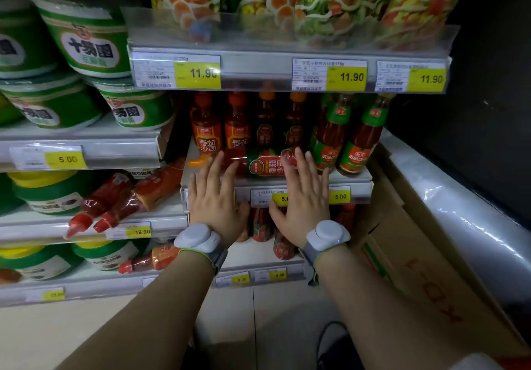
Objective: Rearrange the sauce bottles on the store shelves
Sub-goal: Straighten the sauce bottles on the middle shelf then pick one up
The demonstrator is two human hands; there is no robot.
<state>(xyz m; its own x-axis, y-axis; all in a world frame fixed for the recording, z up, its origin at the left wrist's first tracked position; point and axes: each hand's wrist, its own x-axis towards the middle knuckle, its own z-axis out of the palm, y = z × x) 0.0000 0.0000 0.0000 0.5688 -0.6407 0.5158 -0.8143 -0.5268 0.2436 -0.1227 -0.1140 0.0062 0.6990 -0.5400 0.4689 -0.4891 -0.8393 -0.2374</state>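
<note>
two hands reach toward one shelf (350, 181) of sauce bottles. the left hand (214, 197) has its fingers straight and spread, gripping nothing, tips near a fallen bottle (258, 164) that lies on its side along the shelf front, orange cap pointing left. the right hand (304, 197) is likewise flat and empty, fingertips at that bottle's label. upright bottles (330, 131) stand behind.

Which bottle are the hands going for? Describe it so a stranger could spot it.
Find the middle shelf with the yellow 5.00 price tags, under the salad-dressing pouches. At its front edge, between the left hand and right hand, lies the ketchup bottle. It is the only one on its side, orange cap pointing left; the rest stand upright.
</note>
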